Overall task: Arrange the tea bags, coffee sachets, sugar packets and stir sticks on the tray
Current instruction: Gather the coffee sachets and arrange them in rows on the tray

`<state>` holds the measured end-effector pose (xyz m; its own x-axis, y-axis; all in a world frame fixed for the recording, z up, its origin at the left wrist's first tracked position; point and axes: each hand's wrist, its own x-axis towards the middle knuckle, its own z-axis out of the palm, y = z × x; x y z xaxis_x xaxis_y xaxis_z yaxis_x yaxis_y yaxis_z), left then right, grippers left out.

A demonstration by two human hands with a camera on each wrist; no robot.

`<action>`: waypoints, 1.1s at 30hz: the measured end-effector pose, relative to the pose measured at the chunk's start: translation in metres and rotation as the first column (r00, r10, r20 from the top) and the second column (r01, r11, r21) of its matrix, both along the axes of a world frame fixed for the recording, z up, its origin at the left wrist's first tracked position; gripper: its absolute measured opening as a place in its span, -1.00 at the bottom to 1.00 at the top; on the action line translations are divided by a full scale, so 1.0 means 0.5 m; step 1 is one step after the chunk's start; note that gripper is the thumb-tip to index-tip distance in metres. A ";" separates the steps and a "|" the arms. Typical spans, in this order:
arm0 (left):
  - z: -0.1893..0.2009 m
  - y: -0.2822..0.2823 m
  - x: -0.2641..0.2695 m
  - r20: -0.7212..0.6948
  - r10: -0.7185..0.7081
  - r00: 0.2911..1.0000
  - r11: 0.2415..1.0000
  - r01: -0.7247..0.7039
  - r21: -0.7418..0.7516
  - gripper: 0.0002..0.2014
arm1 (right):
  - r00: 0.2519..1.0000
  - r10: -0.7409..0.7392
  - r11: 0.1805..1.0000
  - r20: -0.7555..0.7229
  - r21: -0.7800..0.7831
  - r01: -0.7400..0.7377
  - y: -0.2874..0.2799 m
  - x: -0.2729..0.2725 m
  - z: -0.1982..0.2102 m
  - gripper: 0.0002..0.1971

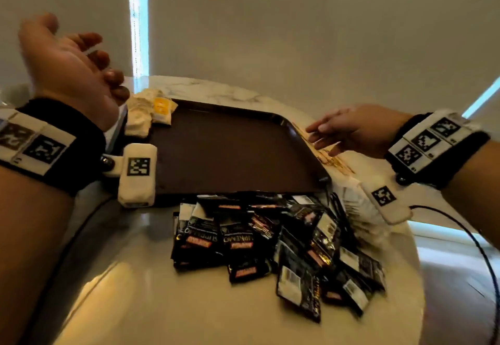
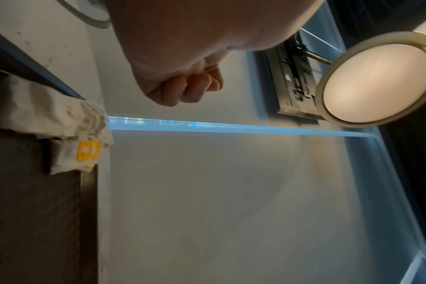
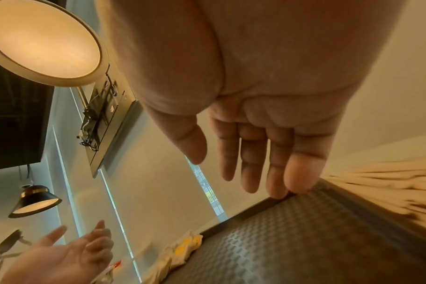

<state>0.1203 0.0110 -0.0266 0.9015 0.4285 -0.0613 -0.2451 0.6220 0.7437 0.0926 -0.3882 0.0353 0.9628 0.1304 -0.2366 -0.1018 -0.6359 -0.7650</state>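
Head view: dark tray (image 1: 230, 152) on marble desk (image 1: 151, 298), bare except tea bags (image 1: 147, 114) heaped at far left corner. Coffee sachets (image 1: 259, 239) piled on desk at near rim; sugar packets (image 1: 354, 204) beside near right corner; stir sticks (image 1: 328, 155) along right rim. Left hand (image 1: 67, 71) raised, palm up, relaxed, holding nothing; right hand (image 1: 349, 130) spread flat over stir sticks. Left wrist view: fingers (image 2: 182, 90) loosely curled, nothing held. Right wrist view: fingertips (image 3: 297, 182) straight at tray (image 3: 304, 240) rim. Handling estimate: sachets light, slick, crinkly; pinch at sealed edges. Sticks thin, stiff; gather as bundle at mid-length.
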 end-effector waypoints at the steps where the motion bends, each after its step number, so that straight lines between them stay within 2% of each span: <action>1: -0.001 0.005 0.005 0.010 -0.022 1.000 1.000 0.022 0.010 -0.76 | 1.000 0.014 0.999 0.002 -0.035 -0.014 -0.018 -0.023 -0.003 -0.77; 3: -0.005 -0.004 0.009 0.048 -0.041 0.998 0.999 0.041 0.012 -0.81 | 0.997 0.072 0.984 0.011 -0.166 -0.069 -0.048 -0.077 -0.008 -0.77; 6: 0.017 -0.051 -0.010 0.062 -0.119 0.991 0.991 0.116 0.062 -0.83 | 0.979 0.205 0.901 -0.016 -0.388 -0.195 -0.061 -0.143 -0.018 -0.71; 9: 0.053 -0.141 -0.056 0.075 -0.195 0.978 0.972 0.182 0.151 -0.72 | 0.973 0.226 0.863 -0.037 -0.456 -0.217 -0.064 -0.185 -0.027 -0.63; 11: 0.075 -0.210 -0.094 0.098 -0.232 0.968 0.959 0.210 0.191 -0.68 | 0.967 0.244 0.825 -0.075 -0.507 -0.248 -0.067 -0.200 -0.034 -0.48; 14: 0.088 -0.292 -0.125 0.104 -0.307 0.946 0.938 0.282 0.201 -0.69 | 0.948 0.273 0.753 -0.166 -0.576 -0.318 -0.067 -0.214 -0.047 -0.23; 17: 0.089 -0.343 -0.135 0.062 -0.374 0.925 0.916 0.358 0.184 -0.69 | 0.937 0.318 0.681 -0.143 -0.653 -0.330 -0.066 -0.207 -0.066 -0.14; 20: 0.072 -0.366 -0.135 0.052 -0.415 0.908 0.901 0.402 0.165 -0.67 | 0.938 0.329 0.690 -0.110 -0.650 -0.318 -0.072 -0.190 -0.084 -0.09; 24: 0.043 -0.362 -0.135 0.030 -0.437 0.899 0.888 0.426 0.174 -0.66 | 0.938 0.333 0.715 -0.097 -0.622 -0.318 -0.085 -0.167 -0.099 -0.10; 28: 0.033 -0.345 -0.133 0.011 -0.433 0.901 0.889 0.425 0.171 -0.64 | 0.924 0.360 0.697 -0.130 -0.620 -0.360 -0.087 -0.154 -0.097 -0.10; 30: 0.032 -0.340 -0.133 0.012 -0.431 0.902 0.890 0.423 0.168 -0.64 | 0.917 0.376 0.686 -0.132 -0.626 -0.371 -0.083 -0.145 -0.095 -0.17; 33: 0.030 -0.342 -0.135 0.004 -0.438 0.899 0.886 0.431 0.172 -0.64 | 0.924 0.366 0.701 -0.111 -0.619 -0.353 -0.078 -0.128 -0.094 -0.39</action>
